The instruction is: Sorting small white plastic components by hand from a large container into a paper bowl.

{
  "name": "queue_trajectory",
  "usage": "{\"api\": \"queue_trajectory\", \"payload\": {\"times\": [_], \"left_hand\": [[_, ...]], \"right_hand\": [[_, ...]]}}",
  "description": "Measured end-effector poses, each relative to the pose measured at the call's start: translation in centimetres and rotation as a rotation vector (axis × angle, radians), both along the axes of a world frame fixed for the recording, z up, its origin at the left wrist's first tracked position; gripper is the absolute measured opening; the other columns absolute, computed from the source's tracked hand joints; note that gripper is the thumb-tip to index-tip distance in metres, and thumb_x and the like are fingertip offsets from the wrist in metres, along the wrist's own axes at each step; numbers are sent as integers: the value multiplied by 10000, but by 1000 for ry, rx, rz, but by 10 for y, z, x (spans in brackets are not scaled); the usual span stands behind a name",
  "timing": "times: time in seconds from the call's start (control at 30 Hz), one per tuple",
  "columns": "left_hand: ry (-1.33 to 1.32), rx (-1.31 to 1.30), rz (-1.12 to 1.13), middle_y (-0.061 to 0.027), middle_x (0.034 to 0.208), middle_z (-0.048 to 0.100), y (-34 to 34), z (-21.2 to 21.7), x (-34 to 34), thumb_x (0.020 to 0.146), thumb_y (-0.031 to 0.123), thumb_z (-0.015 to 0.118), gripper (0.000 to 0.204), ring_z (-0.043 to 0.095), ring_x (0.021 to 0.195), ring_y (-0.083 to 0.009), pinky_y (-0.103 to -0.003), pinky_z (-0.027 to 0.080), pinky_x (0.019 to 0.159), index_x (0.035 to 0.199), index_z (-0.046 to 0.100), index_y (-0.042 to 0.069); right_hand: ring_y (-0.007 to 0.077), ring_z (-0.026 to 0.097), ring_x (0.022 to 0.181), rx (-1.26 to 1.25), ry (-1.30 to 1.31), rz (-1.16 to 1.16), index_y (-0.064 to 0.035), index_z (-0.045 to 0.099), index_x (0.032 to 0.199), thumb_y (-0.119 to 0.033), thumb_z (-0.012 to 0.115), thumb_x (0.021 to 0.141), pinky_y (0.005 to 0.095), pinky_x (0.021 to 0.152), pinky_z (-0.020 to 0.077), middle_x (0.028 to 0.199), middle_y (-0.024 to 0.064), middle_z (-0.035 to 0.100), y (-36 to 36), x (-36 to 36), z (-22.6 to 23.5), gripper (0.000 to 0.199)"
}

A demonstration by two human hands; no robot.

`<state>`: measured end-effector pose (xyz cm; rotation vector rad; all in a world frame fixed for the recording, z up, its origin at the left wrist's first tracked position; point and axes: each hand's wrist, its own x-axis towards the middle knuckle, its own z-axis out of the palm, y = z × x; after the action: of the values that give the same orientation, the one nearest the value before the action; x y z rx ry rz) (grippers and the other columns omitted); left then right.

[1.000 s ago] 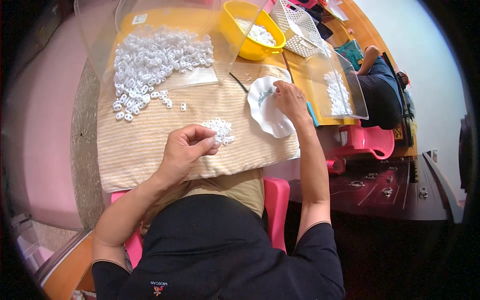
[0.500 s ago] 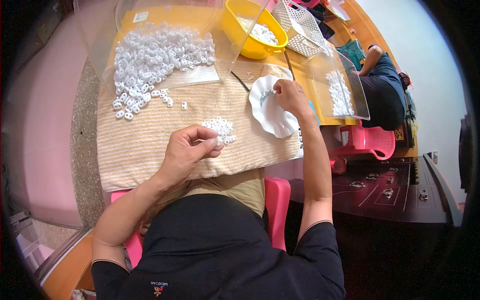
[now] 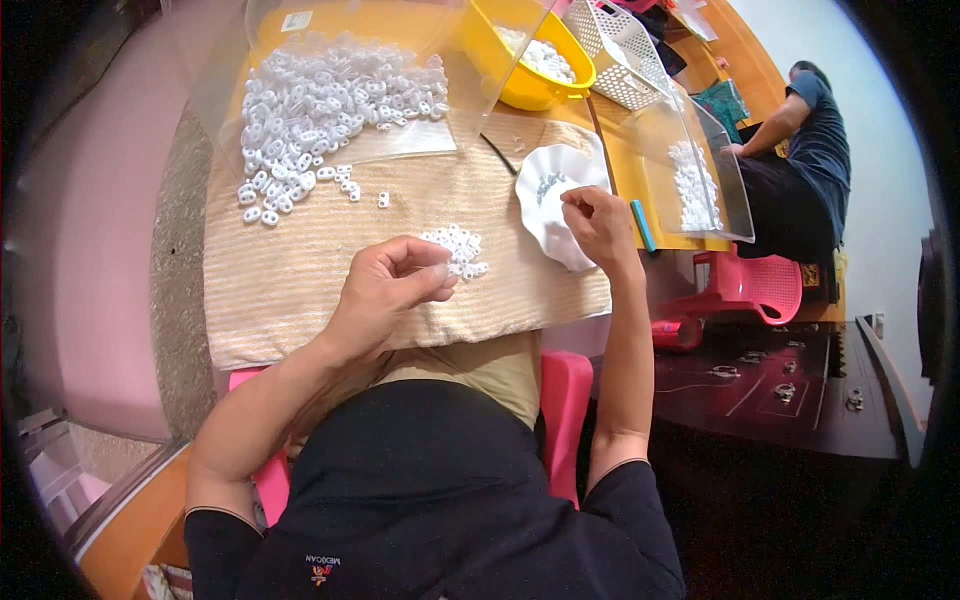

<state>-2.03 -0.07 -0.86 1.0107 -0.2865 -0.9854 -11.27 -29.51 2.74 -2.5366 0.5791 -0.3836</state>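
The little pile of white pieces (image 3: 462, 246) could scatter if the left hand (image 3: 395, 280) bumps it.
It is right beside that hand's fingertips, on the striped cloth (image 3: 300, 290). The right hand (image 3: 605, 230) has curled fingers over the wavy dish (image 3: 541, 226). I can't tell if either grip holds anything.

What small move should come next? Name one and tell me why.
Probably bring the right hand across from the white scalloped dish to the left hand. The right hand's fingers are curled over the dish, while the left hand's thumb and forefinger are poised beside the small pile of white pieces. Whether either hand grips something is too small to tell.
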Motion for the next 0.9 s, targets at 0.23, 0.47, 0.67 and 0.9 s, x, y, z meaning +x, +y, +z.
{"api": "queue_trajectory", "payload": {"times": [0.23, 0.47, 0.67, 0.9], "left_hand": [[96, 0, 0, -72, 952, 659, -2, -2, 1, 902, 57, 621, 161, 644, 843, -119, -267, 556, 786, 1050, 608, -6], [123, -16, -10, -71, 958, 662, -2, 0, -2, 899, 64, 629, 170, 641, 836, -120, -267, 554, 784, 1053, 603, -4], [127, -37, -35, -69, 956, 661, 0, -2, -2, 891, 65, 639, 178, 638, 838, -120, -264, 551, 775, 1051, 610, -7], [130, -41, -43, -68, 951, 662, 1, -1, -1, 887, 70, 647, 184, 639, 837, -121, -261, 550, 773, 1050, 614, -7]], "right_hand": [[70, 575, 727, 557, -164, 225, 35, 637, 950, -7, 616, 887, 206, 660, 468, 814, 13, 616, 72, -14, 3, 79], [75, 593, 773, 847, -192, 288, 21, 652, 947, -27, 644, 877, 209, 696, 471, 848, 21, 637, 118, -15, -13, 86], [68, 603, 757, 816, -174, 302, 21, 661, 959, -82, 671, 883, 204, 677, 481, 851, 29, 660, 121, -13, -22, 129], [66, 600, 757, 826, -191, 305, 25, 666, 950, -62, 664, 880, 203, 671, 484, 852, 28, 661, 125, -10, -27, 112]]}}
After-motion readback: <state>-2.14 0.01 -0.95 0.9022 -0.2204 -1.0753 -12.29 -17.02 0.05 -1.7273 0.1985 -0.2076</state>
